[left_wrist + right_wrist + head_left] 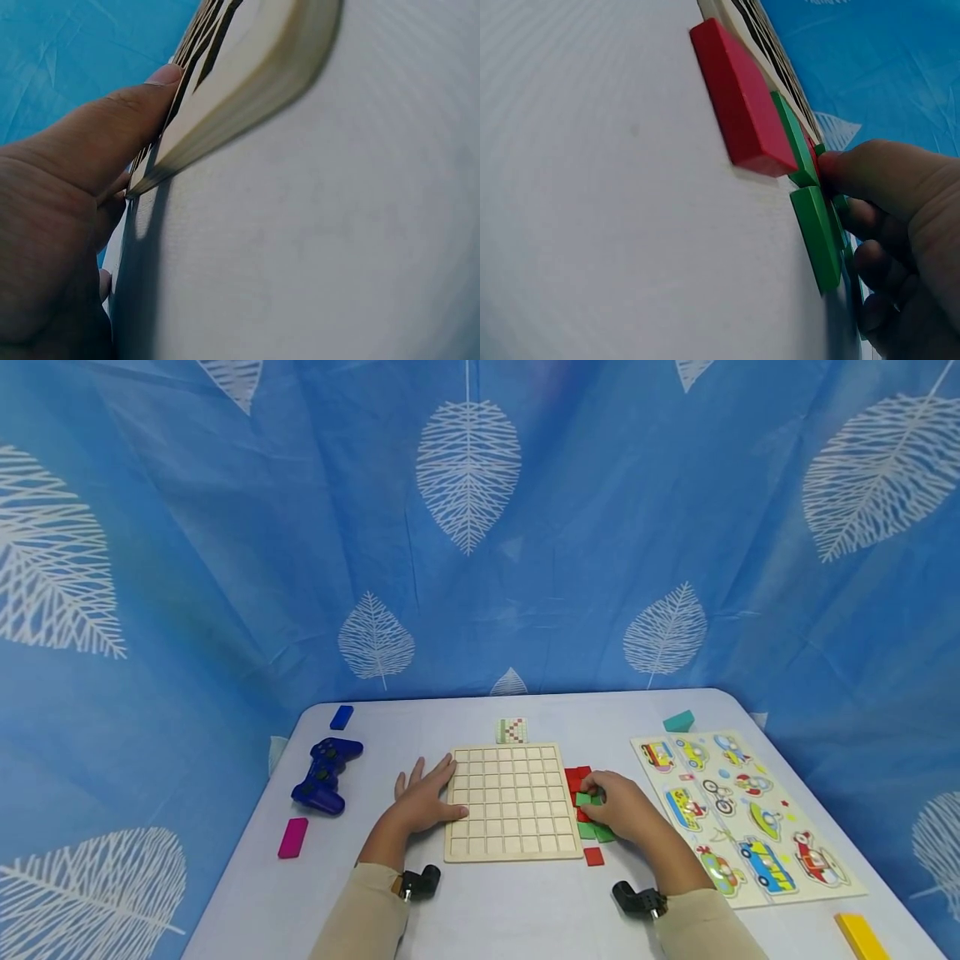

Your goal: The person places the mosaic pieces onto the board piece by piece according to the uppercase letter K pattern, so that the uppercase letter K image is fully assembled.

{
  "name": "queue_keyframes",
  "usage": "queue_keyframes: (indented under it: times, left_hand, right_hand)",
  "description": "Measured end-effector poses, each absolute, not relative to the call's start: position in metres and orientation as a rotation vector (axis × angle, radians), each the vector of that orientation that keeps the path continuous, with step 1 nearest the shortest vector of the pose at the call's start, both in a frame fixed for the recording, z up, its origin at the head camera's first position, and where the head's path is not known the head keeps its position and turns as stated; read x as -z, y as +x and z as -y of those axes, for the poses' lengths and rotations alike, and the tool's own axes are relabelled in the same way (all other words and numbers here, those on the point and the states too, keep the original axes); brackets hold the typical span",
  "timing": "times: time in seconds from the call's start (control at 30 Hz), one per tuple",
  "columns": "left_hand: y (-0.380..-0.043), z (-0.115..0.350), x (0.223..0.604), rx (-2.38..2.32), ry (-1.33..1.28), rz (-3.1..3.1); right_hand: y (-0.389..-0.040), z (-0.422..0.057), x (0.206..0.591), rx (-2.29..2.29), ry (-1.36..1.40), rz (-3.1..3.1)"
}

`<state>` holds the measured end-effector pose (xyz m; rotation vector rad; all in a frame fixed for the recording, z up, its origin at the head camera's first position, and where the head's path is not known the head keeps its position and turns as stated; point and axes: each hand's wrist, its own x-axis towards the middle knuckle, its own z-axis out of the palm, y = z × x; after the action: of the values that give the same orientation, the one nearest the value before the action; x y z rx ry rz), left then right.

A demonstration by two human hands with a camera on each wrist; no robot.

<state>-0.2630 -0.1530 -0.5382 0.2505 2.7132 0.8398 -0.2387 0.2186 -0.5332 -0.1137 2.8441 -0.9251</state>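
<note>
A square wooden grid board point(513, 857) lies flat on the table. My left hand point(423, 800) rests at its left side, fingers spread and thumb laid over the rim. The left wrist view shows that thumb point(124, 127) on the board's top and the board's rounded corner point(300, 60). Right of the board, my right hand point(621, 806) pinches a green square tile point(584, 799) between thumb and fingers, low over a cluster of red tiles point(573, 777) and green tiles point(603, 833). A single red tile point(739, 97) lies nearest the wrist camera; my fingers partly hide the others.
A small pattern card point(512, 731) lies behind the board. At left are a blue game controller point(327, 774), a blue block point(341, 717) and a pink block point(292, 838). At right are a picture puzzle board point(738, 822), a teal block point(678, 722) and a yellow block point(861, 937).
</note>
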Motion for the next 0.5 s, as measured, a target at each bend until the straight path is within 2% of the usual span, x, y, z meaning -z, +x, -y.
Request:
queue_keyframes:
  times: [0.5]
  left_hand:
    - [-0.261, 0.15, 0.541, -0.849, 0.225, -2.717]
  right_hand:
    - [-0.251, -0.208, 0.524, 0.958, -0.16, -2.853]
